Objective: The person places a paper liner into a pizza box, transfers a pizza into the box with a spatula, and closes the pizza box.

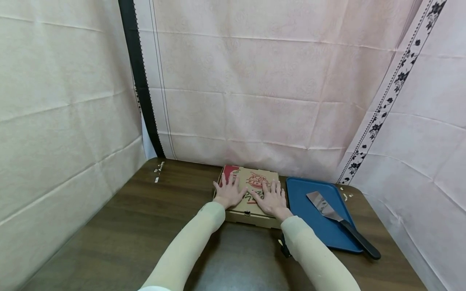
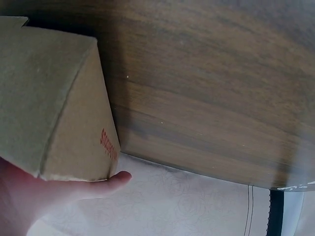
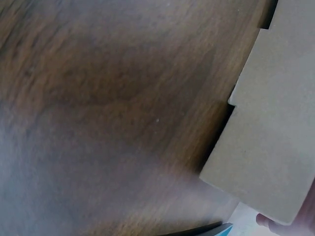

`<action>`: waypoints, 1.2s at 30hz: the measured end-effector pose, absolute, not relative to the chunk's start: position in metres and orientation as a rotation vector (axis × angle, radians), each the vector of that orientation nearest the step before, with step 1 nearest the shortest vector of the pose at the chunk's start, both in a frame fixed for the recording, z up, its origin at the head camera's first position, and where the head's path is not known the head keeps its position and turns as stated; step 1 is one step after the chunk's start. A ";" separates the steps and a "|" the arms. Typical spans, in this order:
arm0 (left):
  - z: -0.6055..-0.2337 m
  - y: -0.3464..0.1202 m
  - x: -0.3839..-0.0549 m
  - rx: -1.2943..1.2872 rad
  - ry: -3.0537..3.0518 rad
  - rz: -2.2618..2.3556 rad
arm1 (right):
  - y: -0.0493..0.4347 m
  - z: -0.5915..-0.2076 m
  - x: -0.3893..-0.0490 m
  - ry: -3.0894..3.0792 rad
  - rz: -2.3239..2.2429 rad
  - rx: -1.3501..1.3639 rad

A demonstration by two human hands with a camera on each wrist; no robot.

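A closed cardboard pizza box with red print lies flat at the back of the brown table. On the left part of its lid rests my left hand, fingers spread and straight. My right hand lies on the right part of the lid in the same way, fingers extended. In the left wrist view, the box's corner shows above a stretched finger of the left hand. The right wrist view shows the box's front side and only a bit of the right hand.
Right of the box is a blue tray. A wide metal spatula with a black handle lies across it, the handle sticking out over the tray's near edge. Light cloth walls enclose the brown table behind and on both sides.
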State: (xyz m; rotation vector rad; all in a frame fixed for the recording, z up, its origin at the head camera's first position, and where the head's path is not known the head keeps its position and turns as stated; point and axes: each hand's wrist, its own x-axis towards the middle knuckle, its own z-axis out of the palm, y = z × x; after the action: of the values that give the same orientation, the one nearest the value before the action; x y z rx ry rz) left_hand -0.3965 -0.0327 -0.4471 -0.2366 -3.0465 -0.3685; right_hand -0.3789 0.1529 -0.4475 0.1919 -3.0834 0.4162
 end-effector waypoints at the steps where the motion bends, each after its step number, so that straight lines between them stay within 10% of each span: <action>1: -0.447 -0.033 -0.397 -0.236 -3.048 -0.361 | 0.153 -0.447 -0.379 -3.079 0.418 0.196; 20: -0.431 -0.031 -0.393 -0.248 -3.075 -0.409 | 0.159 -0.437 -0.372 -2.906 0.397 0.313; 36: -0.346 -0.057 -0.401 -0.281 -2.926 -0.695 | 0.172 -0.351 -0.387 -2.768 0.430 0.385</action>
State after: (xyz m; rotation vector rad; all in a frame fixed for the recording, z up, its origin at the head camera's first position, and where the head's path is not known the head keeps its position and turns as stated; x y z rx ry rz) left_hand -0.4012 -0.0568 -0.3464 -0.2809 -2.9259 -0.6952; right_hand -0.3870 0.1725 -0.3508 0.3850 -2.7676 0.4304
